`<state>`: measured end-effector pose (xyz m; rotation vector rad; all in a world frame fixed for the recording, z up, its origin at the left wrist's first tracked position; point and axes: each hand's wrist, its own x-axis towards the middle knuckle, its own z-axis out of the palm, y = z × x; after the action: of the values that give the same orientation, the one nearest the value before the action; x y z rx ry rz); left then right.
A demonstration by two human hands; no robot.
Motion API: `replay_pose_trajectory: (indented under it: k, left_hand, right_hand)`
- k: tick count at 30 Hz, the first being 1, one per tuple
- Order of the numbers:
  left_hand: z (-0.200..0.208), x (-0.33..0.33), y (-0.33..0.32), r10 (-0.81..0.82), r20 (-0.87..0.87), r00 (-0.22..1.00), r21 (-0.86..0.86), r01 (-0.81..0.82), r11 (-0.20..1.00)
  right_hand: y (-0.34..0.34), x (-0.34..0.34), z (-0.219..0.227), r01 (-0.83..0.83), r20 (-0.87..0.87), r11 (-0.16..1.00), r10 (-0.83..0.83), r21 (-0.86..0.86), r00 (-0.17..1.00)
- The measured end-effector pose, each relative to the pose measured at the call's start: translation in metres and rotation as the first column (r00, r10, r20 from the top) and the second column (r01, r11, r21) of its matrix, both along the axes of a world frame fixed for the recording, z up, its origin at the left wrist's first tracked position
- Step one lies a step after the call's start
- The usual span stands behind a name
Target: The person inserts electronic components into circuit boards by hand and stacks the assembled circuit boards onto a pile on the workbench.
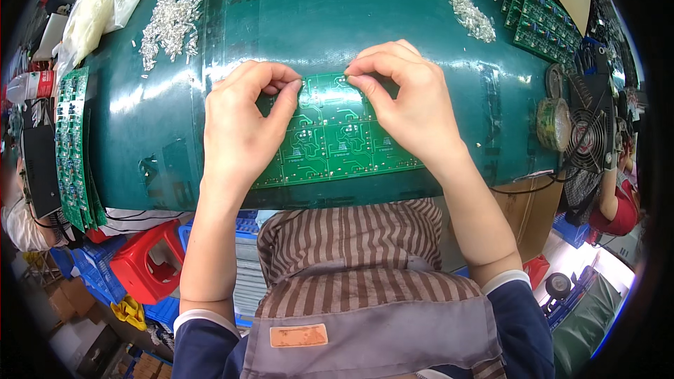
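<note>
Green circuit board, white-printed, lies beneath left hand and right hand.

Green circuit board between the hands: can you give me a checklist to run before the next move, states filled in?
1. Circuit board lying on green work surface: ok.
2. Left hand at the board's far edge: ok.
3. Right hand at the far edge: ok.
4. Small part in either grip: cannot tell, too small.
5. Left heap and right heap of silvery pieces off the board: ok.
6. Whole board visible: not ok, hands cover some.
</note>
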<state>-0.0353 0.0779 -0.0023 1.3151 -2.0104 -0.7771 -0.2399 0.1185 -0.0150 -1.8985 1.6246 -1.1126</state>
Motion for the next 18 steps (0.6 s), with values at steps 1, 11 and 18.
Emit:
replay_pose_trajectory:
  k: [1,11,18]
  left_hand:
    - [0.000,0.001,-0.001,-0.008,0.014,1.000,-0.003,0.009,1.000]
    - [0.008,-0.006,-0.005,0.033,0.140,0.990,0.034,-0.038,0.999]
    - [0.011,-0.007,-0.008,0.031,0.167,0.986,0.072,-0.044,0.996]
  right_hand:
    - [0.000,-0.001,0.002,0.001,0.003,1.000,-0.001,-0.001,1.000]
    - [-0.024,-0.139,0.005,0.350,-0.487,0.908,-0.419,-0.232,0.766]
    - [-0.022,-0.138,-0.012,0.337,-0.419,0.919,-0.394,-0.207,0.818]
